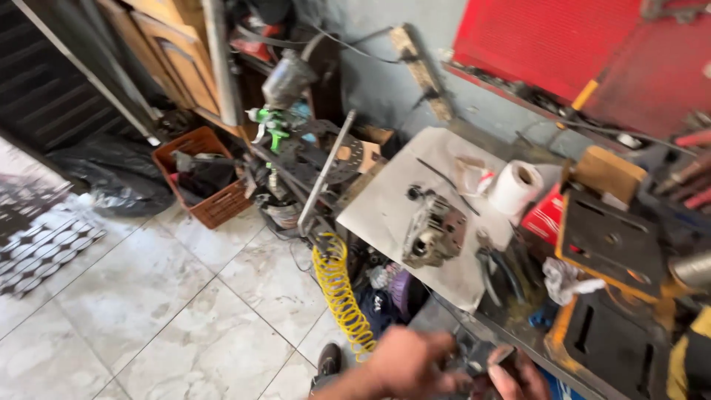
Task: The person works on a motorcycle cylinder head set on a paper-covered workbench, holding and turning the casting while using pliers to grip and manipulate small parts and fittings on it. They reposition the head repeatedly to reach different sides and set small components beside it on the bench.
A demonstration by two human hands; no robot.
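Hidden: both hands blurred and cut off by the bottom edge; grip details unclear.
Left hand (404, 363): fingers curled on a small dark part (474, 363), at the worktop's (503, 326) near edge.
Right hand (515, 378): fingers on the same part, close against the left.
Dark part: grey-black, shape hard to make out.
Engine block (433, 230): grey metal, lying on a pale sheet (385, 200), well apart from the hands.
Paper roll (516, 187): white, lying beside a red box (544, 216).
Coiled hose (341, 292): yellow, hanging below the sheet.

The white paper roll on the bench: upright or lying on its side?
On its side. The white paper roll shows its hollow core end-on toward the camera, resting on the grey sheet beside a red box.
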